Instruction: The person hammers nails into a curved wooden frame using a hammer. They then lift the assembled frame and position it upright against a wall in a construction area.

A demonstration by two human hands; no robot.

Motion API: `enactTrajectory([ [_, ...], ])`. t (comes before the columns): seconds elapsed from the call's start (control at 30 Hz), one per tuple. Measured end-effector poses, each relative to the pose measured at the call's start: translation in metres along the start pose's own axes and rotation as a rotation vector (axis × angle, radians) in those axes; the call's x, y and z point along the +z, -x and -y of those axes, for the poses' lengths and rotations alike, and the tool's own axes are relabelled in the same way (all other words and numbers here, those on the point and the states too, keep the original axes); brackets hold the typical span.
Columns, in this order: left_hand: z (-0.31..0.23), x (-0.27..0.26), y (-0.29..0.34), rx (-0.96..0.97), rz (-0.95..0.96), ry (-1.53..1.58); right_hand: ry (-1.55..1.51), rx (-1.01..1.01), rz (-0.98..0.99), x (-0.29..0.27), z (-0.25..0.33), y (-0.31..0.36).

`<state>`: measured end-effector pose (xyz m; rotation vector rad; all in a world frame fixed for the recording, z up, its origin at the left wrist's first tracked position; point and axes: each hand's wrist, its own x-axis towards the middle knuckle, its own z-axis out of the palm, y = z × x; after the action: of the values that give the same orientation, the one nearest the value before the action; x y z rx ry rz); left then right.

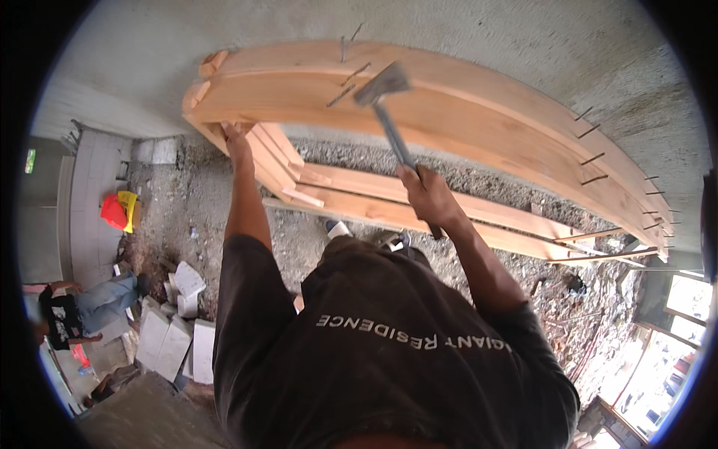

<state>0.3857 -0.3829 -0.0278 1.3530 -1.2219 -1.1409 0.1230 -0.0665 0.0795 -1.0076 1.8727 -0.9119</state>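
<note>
My right hand (430,196) is wrapped round the handle of a hammer (394,138). Its metal head is raised in front of the upper beam of a large wooden frame (299,93) and looks slightly blurred; whether it touches the wood I cannot tell. At the frame's left corner my left hand (236,137) grips the lower edge of that beam, some fingertips hidden by the wood. Several bent nails (342,96) stick out of the beam, near the hammer head and further right.
Behind the frame rises a grey plastered wall (486,26). Rubble covers the ground (172,202). To the left lie pale blocks (166,340) and a red and yellow bag (120,212). Another person (82,307) is at the far left. Bright window openings (666,367) stand at right.
</note>
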Motion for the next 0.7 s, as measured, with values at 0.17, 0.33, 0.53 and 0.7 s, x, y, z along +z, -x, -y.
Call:
enactTrajectory([
  [0.17, 0.011, -0.002, -0.004, 0.029, 0.012, -0.028, -0.033, -0.043, -0.057, -0.023, -0.016, 0.024],
  [0.33, 0.022, -0.003, -0.015, 0.058, 0.045, -0.054, -0.269, -0.169, -0.295, -0.057, 0.007, 0.024],
  [0.53, 0.03, -0.009, -0.024, 0.125, 0.035, -0.027, -0.68, -0.635, -0.741, -0.071, 0.069, 0.004],
  [0.7, 0.047, -0.014, -0.033, 0.159, 0.059, -0.01, -0.021, 0.004, -0.157, -0.005, 0.015, -0.021],
])
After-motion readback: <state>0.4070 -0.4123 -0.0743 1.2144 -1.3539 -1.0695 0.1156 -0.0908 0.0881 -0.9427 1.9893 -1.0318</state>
